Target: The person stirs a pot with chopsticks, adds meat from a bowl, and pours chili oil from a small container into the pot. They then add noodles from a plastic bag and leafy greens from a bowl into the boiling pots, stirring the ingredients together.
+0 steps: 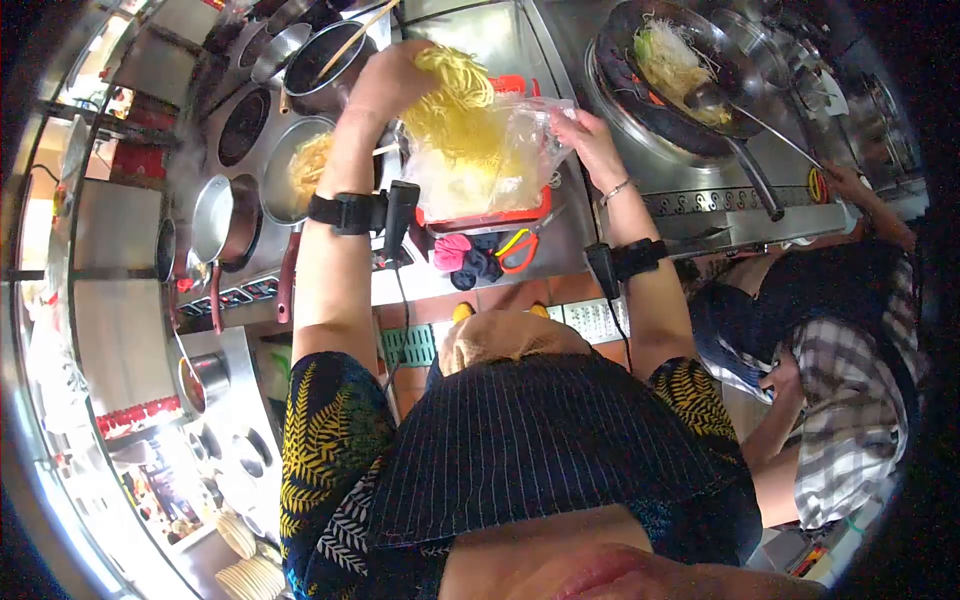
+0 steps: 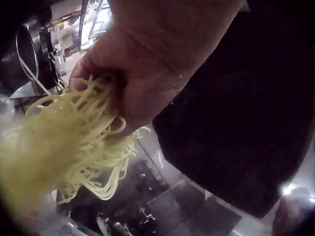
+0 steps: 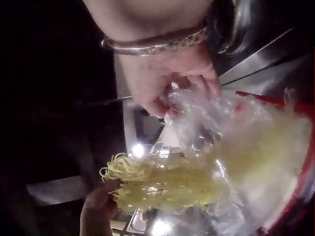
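Observation:
My left hand [image 1: 390,85] grips a bunch of yellow noodles [image 1: 455,80], raised above a clear plastic bag [image 1: 545,120]. Strands spill from under its fingers in the left wrist view, where the noodles [image 2: 83,132] hang in loose loops. At the bag's right edge, my right hand [image 1: 592,150] pinches the gathered plastic [image 3: 192,113], thumb and fingers curled on it in the right wrist view. More noodles lie inside the bag, which sits in a red basket [image 1: 490,218]. The noodles stretch from the left hand down into the bag's mouth.
A pan of pale strips [image 1: 305,165] and a dark pot [image 1: 330,60] stand on the left burners. To the right, a wok [image 1: 670,100] holds food and a ladle; another person's hand [image 1: 848,185] holds its handle. Orange-handled scissors [image 1: 517,252] lie before the basket.

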Demonstrator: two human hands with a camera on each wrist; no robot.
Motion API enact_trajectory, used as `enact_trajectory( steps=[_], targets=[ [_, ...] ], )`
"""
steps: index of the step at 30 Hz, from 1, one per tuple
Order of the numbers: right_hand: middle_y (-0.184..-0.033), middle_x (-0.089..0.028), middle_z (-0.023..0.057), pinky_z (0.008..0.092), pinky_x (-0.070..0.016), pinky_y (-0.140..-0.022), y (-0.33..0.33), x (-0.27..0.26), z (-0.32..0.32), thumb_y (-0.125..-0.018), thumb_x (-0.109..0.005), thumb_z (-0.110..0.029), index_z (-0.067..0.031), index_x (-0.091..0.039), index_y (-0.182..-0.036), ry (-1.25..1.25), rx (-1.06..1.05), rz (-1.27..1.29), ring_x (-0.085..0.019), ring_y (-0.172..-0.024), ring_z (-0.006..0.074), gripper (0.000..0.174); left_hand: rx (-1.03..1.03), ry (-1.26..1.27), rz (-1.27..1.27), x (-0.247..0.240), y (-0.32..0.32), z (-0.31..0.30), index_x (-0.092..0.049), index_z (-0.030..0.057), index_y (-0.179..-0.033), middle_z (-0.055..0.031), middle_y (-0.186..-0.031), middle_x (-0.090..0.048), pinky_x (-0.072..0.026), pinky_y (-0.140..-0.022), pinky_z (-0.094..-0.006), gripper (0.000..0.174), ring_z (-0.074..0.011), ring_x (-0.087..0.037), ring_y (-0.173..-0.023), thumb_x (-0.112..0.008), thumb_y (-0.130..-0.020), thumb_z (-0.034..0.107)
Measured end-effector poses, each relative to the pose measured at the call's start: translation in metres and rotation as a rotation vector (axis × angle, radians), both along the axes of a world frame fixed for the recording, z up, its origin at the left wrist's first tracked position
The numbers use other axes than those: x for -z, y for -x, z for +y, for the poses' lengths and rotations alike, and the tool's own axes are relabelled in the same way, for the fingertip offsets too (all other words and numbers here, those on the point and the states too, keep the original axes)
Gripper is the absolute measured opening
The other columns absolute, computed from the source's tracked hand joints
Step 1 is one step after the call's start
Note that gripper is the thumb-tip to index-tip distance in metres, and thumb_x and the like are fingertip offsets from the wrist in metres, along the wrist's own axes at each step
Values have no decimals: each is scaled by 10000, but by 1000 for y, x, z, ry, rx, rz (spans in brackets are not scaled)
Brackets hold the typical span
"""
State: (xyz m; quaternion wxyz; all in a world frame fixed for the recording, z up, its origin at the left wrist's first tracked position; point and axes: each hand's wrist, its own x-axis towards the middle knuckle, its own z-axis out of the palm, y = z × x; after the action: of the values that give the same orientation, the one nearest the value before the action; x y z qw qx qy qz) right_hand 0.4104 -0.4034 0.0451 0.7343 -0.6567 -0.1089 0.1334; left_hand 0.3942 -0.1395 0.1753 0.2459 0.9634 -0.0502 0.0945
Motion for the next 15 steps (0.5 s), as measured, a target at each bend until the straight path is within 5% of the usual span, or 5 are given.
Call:
enact_trajectory(
  steps=[5,6,9,12,15],
  targets=[
    [-827,-616,17,228,-426,-678,5,11,1,-835,-575,-237,0,-593,-974,-5,4,-34,-547,-742,79,275,37,-82,96,1,-5,3,-559,14,-1068,-103,-803,-642,-478,-679,-285,360,-162,-599,-739,-580,-713,66],
    [-830,-617,17,230,-428,-678,5,12,2,-828,-582,-234,0,-594,-978,33,17,-45,-549,-745,82,278,57,8,97,20,-7,10,-579,77,-1066,-189,-925,-618,-471,-780,-345,433,-307,-598,-895,-612,-663,232],
    [-877,-609,13,225,-417,-702,-1,8,2,-819,-596,-253,-6,-579,-1031,71,21,-34,-542,-785,82,326,35,138,55,24,-12,15,-578,76,-1071,-193,-930,-615,-466,-790,-338,446,-311,-593,-904,-623,-654,227],
    [-935,-602,12,220,-408,-742,2,5,-2,-817,-603,-254,-10,-564,-1080,91,-27,20,-538,-836,82,360,50,150,27,-12,-12,15,-580,6,-1027,-58,-843,-632,-478,-649,-255,295,-107,-587,-718,-585,-734,38],
    [-960,-604,23,232,-416,-776,5,-2,-1,-819,-604,-198,-9,-569,-1067,26,-11,5,-544,-865,90,313,73,397,75,-58,-7,4,-545,-6,-1068,-66,-890,-625,-494,-657,-263,334,-134,-601,-724,-581,-738,29]
  ],
)
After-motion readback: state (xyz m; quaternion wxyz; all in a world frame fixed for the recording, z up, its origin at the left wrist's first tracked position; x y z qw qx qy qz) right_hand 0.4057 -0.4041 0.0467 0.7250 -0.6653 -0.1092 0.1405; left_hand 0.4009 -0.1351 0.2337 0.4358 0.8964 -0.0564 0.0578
